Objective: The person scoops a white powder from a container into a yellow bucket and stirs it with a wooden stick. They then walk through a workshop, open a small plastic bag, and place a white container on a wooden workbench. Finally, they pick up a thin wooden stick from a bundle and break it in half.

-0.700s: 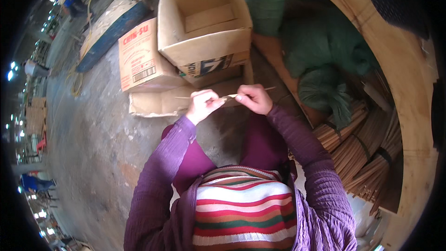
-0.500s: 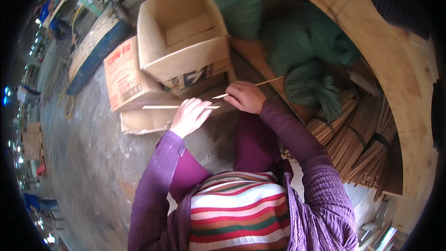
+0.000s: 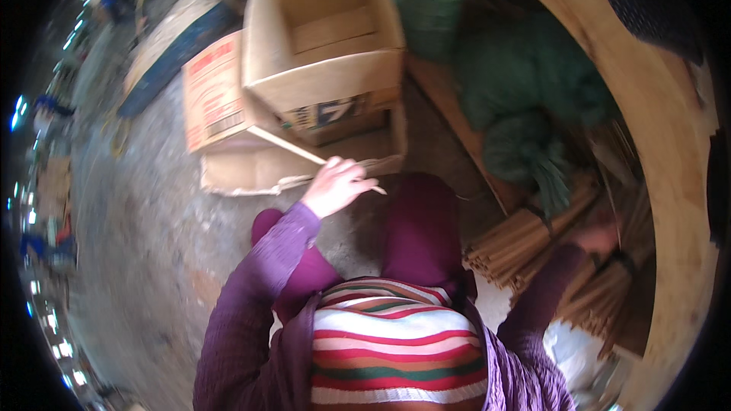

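My left hand (image 3: 336,184) is closed around a thin pale wooden stick (image 3: 289,145) that slants up and left toward an open cardboard box (image 3: 324,84). My right hand (image 3: 598,237) is blurred and reaches far to the right, down among bundles of wooden sticks (image 3: 525,232). Whether it grips any of them is unclear. My purple sleeves and striped front fill the lower middle.
A second, printed cardboard box (image 3: 212,95) lies on its side behind the open one, on flattened cardboard (image 3: 251,171). Green sacks (image 3: 525,106) lie at the upper right, inside a curved wooden rim (image 3: 670,144). A grey concrete floor (image 3: 129,236) spreads to the left.
My right hand let go of the stick and swung right to the stick bundles. My left hand keeps the stick, now tilted up toward the open box.
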